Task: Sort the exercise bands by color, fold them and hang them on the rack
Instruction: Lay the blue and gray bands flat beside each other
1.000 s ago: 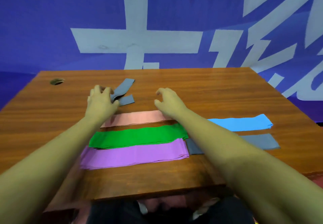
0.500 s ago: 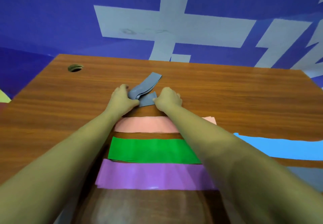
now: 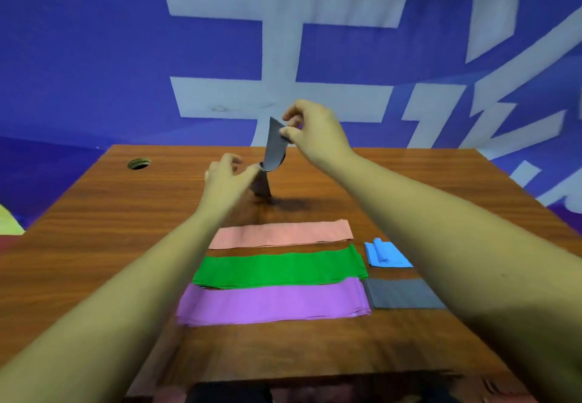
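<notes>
The wooden table (image 3: 94, 245), smooth and grain-patterned, spreads under both hands, with a round cable hole (image 3: 138, 163) well out beyond the left hand (image 3: 225, 179). Nearer the person than either hand, between the forearms, lie three long flat stacks: purple bands (image 3: 271, 305), then green bands (image 3: 277, 269), then pink bands (image 3: 280, 234) closest to the hands. Beside the right forearm lie a folded grey stack (image 3: 400, 294) and a smaller folded blue band (image 3: 385, 254). The right hand (image 3: 315, 132) is raised, thumb and forefinger pinching the top corner of a grey band (image 3: 274, 147), which hangs in the air between the hands and curls at its lower end. The left hand's loosely bent fingers reach that curl; whether they grip it I cannot tell. The band looks thin, matte, limp and very light, probably rubbery and clingy, so pinching both ends and drawing it flat should suit folding.
</notes>
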Demonstrator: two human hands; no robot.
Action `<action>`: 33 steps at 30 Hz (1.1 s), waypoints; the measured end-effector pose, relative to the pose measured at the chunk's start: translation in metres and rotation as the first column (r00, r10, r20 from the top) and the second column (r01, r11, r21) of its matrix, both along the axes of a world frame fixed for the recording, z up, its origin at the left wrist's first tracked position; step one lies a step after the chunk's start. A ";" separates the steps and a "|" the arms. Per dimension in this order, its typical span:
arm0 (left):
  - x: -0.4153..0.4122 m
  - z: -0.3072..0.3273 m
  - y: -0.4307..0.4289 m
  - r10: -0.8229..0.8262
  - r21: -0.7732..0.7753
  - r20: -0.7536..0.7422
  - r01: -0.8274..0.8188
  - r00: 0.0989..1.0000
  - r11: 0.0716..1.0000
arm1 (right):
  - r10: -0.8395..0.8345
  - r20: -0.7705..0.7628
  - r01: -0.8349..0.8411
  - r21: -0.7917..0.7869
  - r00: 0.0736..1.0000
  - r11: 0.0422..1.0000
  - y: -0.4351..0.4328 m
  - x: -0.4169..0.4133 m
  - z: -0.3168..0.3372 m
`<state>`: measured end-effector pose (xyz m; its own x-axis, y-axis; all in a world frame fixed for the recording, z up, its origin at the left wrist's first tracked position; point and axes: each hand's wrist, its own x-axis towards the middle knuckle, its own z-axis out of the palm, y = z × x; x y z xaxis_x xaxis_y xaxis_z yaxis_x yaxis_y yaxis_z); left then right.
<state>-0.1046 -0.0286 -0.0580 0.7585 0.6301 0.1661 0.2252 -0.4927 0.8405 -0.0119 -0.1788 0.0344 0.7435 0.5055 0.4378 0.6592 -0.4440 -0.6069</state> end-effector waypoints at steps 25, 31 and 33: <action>-0.042 0.053 -0.222 -0.651 -0.331 0.215 0.681 0.729 0.653 | -0.003 -0.416 0.175 0.377 0.909 0.910 -0.237 -0.062 0.061; -0.048 0.013 -0.234 -0.716 -0.330 0.047 0.688 0.696 0.647 | -0.167 -0.525 0.427 0.425 0.835 0.798 -0.282 -0.045 0.017; -0.046 0.005 -0.236 -0.727 -0.301 -0.030 0.687 0.686 0.661 | -0.218 -0.537 0.484 0.424 0.815 0.766 -0.296 -0.039 0.000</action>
<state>-0.1509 -0.2650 -0.0525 0.9931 -0.1036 -0.0541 0.0165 -0.3337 0.9426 -0.0510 -0.4751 0.0346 0.9901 -0.0398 0.1343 0.1289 -0.1164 -0.9848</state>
